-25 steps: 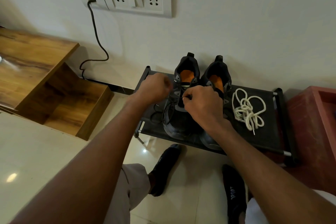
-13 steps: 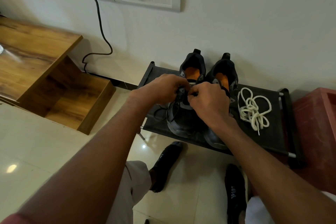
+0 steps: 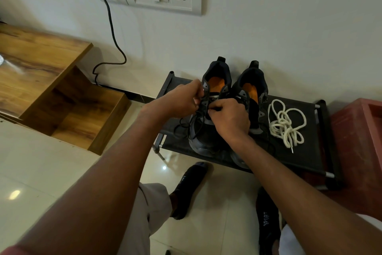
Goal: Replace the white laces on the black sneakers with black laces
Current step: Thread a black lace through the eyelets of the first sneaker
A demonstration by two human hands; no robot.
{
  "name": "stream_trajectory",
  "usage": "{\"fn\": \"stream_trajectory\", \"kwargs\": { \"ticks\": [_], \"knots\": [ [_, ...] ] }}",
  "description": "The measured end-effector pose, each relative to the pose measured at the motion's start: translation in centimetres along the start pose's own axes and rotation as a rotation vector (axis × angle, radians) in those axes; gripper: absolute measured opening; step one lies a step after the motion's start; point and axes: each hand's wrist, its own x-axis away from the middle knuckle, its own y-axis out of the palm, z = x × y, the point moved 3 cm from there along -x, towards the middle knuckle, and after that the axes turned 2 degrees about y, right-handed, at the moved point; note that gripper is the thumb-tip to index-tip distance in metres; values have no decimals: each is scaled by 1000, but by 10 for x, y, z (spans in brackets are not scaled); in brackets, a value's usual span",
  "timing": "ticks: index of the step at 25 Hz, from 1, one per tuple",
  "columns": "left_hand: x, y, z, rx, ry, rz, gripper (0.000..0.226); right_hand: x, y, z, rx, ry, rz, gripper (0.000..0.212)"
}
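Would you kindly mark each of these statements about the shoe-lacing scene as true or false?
1. The white laces lie loose on the black rack, right of the sneakers. True.
2. Both hands work at the right sneaker. False: the left hand and right hand are on the left sneaker; the right sneaker is untouched.
3. Both sneakers show orange insoles. True.
4. The white laces are threaded through a sneaker. False: they lie in a heap off both.
5. A dark cable hangs down the wall. True.
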Motion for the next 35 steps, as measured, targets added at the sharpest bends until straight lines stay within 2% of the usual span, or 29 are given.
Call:
{"fn": "stream_trajectory", "kwargs": {
  "ticks": [2,6,11,15,22,27,31,35],
  "knots": [
    [-2,1,-2,-31,-24,8,24,3,0,-2,21,-17,40,20],
    [-4,3,-3,-55,-48,6,21,7,0,-5,152,-60,71,18],
    [-6,2,-4,-77,-61,31,20,-2,1,-1,2,4,-61,18],
    [-4,2,-6,-46,-77,6,24,-5,1,2,-23,17,-102,21],
    [-5,2,-7,-49,-85,17,21,6,0,-7,196,-68,63,18],
    [-5,2,-5,-39,-95,19,24,2,-3,-6,80,-52,-79,23],
    [-5,3,-6,-41,-93,22,23,2,-4,-7,138,-90,-69,26],
    [-5,4,-7,-36,-92,27,21,0,-4,-4,82,-62,-97,24]
  ]
}}
